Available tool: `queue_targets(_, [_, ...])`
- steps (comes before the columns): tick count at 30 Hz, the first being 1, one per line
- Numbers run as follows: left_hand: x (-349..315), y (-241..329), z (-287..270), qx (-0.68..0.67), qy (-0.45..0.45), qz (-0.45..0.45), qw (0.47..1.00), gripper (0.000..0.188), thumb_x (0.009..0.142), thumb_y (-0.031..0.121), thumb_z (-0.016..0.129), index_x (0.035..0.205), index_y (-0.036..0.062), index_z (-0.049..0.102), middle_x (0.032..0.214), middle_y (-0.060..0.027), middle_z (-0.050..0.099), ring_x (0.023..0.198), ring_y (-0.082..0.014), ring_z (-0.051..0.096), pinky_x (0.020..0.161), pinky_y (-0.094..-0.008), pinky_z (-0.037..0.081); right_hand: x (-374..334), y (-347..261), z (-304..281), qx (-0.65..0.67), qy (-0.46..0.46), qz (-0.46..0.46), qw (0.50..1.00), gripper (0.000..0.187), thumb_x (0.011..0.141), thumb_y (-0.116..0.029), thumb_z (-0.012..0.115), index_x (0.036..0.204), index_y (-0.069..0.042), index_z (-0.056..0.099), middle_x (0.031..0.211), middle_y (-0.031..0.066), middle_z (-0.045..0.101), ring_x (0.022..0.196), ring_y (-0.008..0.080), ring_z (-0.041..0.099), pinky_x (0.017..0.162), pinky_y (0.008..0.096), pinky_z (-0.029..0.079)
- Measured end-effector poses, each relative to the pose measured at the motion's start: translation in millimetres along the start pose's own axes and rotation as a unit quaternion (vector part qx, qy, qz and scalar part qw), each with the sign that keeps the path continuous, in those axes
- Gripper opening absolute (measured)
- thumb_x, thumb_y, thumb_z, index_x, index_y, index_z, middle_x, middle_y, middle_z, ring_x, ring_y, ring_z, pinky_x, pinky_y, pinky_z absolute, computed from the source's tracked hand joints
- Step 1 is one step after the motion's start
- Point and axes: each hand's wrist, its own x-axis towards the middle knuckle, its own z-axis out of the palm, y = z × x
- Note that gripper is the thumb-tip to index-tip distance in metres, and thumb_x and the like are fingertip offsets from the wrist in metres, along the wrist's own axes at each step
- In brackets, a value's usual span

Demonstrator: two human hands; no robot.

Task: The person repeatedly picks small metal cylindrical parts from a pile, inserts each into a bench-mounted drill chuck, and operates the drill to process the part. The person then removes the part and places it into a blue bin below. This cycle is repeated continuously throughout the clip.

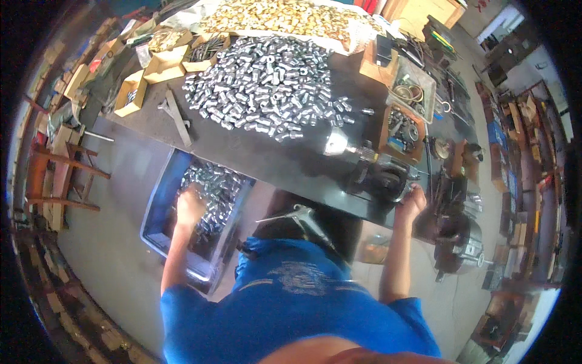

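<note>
My left hand [191, 206] reaches into a blue plastic bin [159, 197] holding many small shiny metal fittings [221, 197]. Its fingers are blurred against the parts, so its grip does not show. At the bench's front right edge, my right hand [414, 203] is closed at the side of a dark round-bodied machine [388, 179]. What its fingers hold there is too small to make out. A bright metal piece [337, 142] sits at the machine's left end. On the bench beyond lies a large heap of similar silver fittings [267, 85].
A wrench [177, 119] lies left of the heap, near small yellow boxes [167, 64]. Brass-coloured parts [285, 18] spread behind. Boxes of rings and tools [403, 130] stand at the right. A silver long-armed tool [297, 217] rests before my body; a wooden stool [66, 176] stands left.
</note>
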Motion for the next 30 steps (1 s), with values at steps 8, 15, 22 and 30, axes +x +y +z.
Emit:
queue_targets(8, [71,145,13,-0.04,0.087,0.198,0.975,0.024,0.07,0.013,0.064,0.09,0.003,0.056,0.08,-0.0151,0.059,0.069,-0.0322,0.06,0.06,-0.0393,0.048,3,3,5,-0.02,0.021,-0.005,1.0,0.014,0.081,-0.011,0.047,0.074,-0.003,0.055,0.059,-0.0022,0.042,0.046,0.0048,0.034,0.04,0.0192,0.025])
queue_targets(15, [114,162,64,0.069,0.016,0.224,0.972,0.016,0.073,0.017,0.06,0.085,0.0075,0.055,0.077,-0.0125,0.057,0.065,-0.0322,0.061,0.055,-0.0426,0.048,-2,2,1,0.019,-0.015,-0.017,1.0,0.013,0.082,-0.01,0.047,0.076,-0.001,0.054,0.061,-0.0003,0.043,0.046,0.0065,0.037,0.038,0.0198,0.027])
queue_targets(22, [93,180,26,-0.397,-0.173,0.125,0.892,0.022,0.078,0.004,0.06,0.098,-0.0046,0.058,0.078,-0.0103,0.062,0.064,-0.0151,0.06,0.063,-0.0268,0.049,-3,-1,2,-0.01,0.009,-0.005,1.0,0.014,0.082,-0.012,0.048,0.075,-0.003,0.056,0.058,-0.0011,0.042,0.047,0.006,0.035,0.039,0.0192,0.025])
queue_targets(30, [105,236,4,-0.614,-0.247,0.139,0.737,0.018,0.081,0.002,0.06,0.096,-0.0077,0.058,0.077,-0.0094,0.061,0.064,-0.0143,0.061,0.062,-0.025,0.049,-2,3,1,-0.02,0.006,-0.037,0.999,0.014,0.081,-0.017,0.05,0.073,-0.006,0.056,0.059,-0.0019,0.044,0.048,0.0062,0.036,0.041,0.0193,0.025])
